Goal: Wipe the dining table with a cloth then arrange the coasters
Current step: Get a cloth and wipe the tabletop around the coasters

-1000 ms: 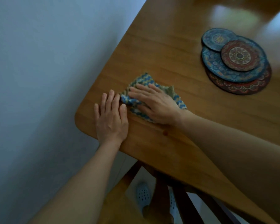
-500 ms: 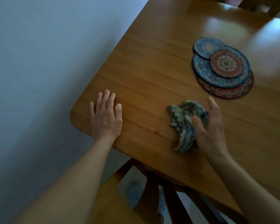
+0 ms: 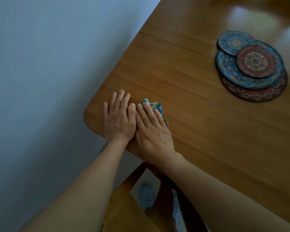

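Note:
A blue and tan patterned cloth (image 3: 155,106) lies bunched near the wooden dining table's (image 3: 182,77) front left corner, mostly hidden under my right hand (image 3: 151,129), which presses on it with straight fingers. My left hand (image 3: 118,118) rests flat on the bare wood right beside it, the two hands touching. A pile of round patterned coasters (image 3: 251,67) sits at the far right: a small blue one and a small red one lie on a large blue one, with a large red one at the bottom.
A pale blue wall (image 3: 49,72) runs along the table's left side. A wooden chair (image 3: 129,208) stands under the near edge, with feet in light perforated shoes (image 3: 146,196) on the floor below.
My right hand has swept the cloth back to the left, from the table's middle to the corner beside my left hand. The left hand has stayed flat in place.

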A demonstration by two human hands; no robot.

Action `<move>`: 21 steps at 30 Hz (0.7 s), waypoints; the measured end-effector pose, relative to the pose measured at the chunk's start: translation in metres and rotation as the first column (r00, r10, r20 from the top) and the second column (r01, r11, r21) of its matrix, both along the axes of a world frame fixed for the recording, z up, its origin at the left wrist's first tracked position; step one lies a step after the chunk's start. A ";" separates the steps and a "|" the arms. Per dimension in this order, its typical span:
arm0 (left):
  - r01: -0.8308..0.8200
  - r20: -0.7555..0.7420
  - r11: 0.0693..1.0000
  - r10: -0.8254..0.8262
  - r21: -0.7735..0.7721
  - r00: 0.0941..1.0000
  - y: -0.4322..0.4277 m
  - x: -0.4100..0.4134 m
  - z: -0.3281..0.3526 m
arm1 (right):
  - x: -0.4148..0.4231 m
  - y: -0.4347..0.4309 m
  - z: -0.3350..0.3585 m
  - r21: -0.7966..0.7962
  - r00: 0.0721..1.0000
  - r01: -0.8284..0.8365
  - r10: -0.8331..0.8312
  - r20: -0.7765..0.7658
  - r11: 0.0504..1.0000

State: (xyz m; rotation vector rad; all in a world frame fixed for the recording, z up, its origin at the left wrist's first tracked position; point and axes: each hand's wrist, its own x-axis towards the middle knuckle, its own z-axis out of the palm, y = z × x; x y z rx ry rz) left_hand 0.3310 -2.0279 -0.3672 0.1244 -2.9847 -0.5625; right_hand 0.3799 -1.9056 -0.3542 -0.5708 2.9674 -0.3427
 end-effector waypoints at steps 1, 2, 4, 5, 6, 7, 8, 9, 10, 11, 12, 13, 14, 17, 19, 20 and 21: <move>0.003 -0.004 1.000 -0.003 0.000 1.000 0.000 0.001 0.000 | 0.009 0.009 0.001 0.021 0.999 -0.041 0.042 -0.002 0.999; 0.007 -0.004 1.000 -0.007 0.000 1.000 0.000 0.001 0.000 | 0.019 0.022 0.002 0.044 0.998 -0.068 0.068 -0.002 0.997; 0.013 0.005 1.000 -0.013 0.003 1.000 0.000 0.001 0.000 | 0.032 0.055 0.003 0.091 0.997 -0.072 0.070 0.030 0.993; 0.013 0.011 1.000 -0.013 0.002 1.000 -0.001 0.001 0.000 | 0.034 0.072 0.004 0.096 0.997 -0.047 0.041 0.064 0.994; 0.012 0.017 1.000 -0.012 0.000 1.000 -0.001 0.001 0.000 | 0.033 0.088 0.004 0.097 0.997 0.000 -0.008 0.083 0.995; 0.008 0.019 1.000 -0.008 -0.003 1.000 -0.001 0.001 0.000 | 0.028 0.102 0.004 0.094 0.996 0.059 -0.065 0.066 0.994; 0.007 0.020 1.000 -0.006 -0.010 1.000 -0.001 0.001 -0.001 | 0.021 0.113 0.005 0.088 0.992 0.118 -0.121 0.030 0.989; 0.007 0.020 1.000 -0.006 -0.017 1.000 0.000 0.001 0.000 | 0.011 0.119 0.005 0.079 0.985 0.172 -0.172 -0.008 0.982; 0.009 0.019 1.000 -0.008 -0.022 1.000 0.000 0.001 0.000 | -0.002 0.122 0.004 0.072 0.976 0.219 -0.217 -0.029 0.973; 0.012 0.017 1.000 -0.012 -0.026 1.000 0.000 0.001 -0.001 | -0.018 0.122 0.003 0.066 0.965 0.260 -0.259 -0.037 0.963; 0.014 0.015 0.999 -0.014 -0.031 1.000 0.000 0.001 -0.001 | -0.034 0.117 0.002 0.059 0.953 0.302 -0.300 -0.032 0.952; 0.016 0.012 0.999 -0.015 -0.032 1.000 0.000 0.001 -0.001 | -0.050 0.110 0.001 0.052 0.941 0.338 -0.338 -0.023 0.940; 0.015 0.005 0.999 -0.015 -0.028 1.000 0.000 0.001 -0.001 | -0.065 0.100 0.001 0.044 0.932 0.362 -0.362 -0.016 0.931; -0.019 -0.069 0.995 0.026 0.093 0.997 -0.001 0.000 -0.001 | -0.086 0.057 -0.001 0.017 0.949 0.316 -0.316 -0.013 0.948; -0.065 -0.180 0.962 0.116 0.265 0.977 -0.005 -0.001 0.000 | -0.074 0.027 -0.001 0.003 0.981 0.191 -0.191 -0.027 0.982; -0.090 -0.239 0.944 0.172 0.318 0.956 -0.009 -0.001 -0.001 | -0.062 0.018 0.000 0.006 0.993 0.110 -0.110 -0.033 0.994; -0.128 -0.280 0.932 0.230 0.340 0.932 -0.014 0.000 -0.002 | -0.047 0.014 0.002 0.010 0.999 0.028 -0.028 -0.029 1.000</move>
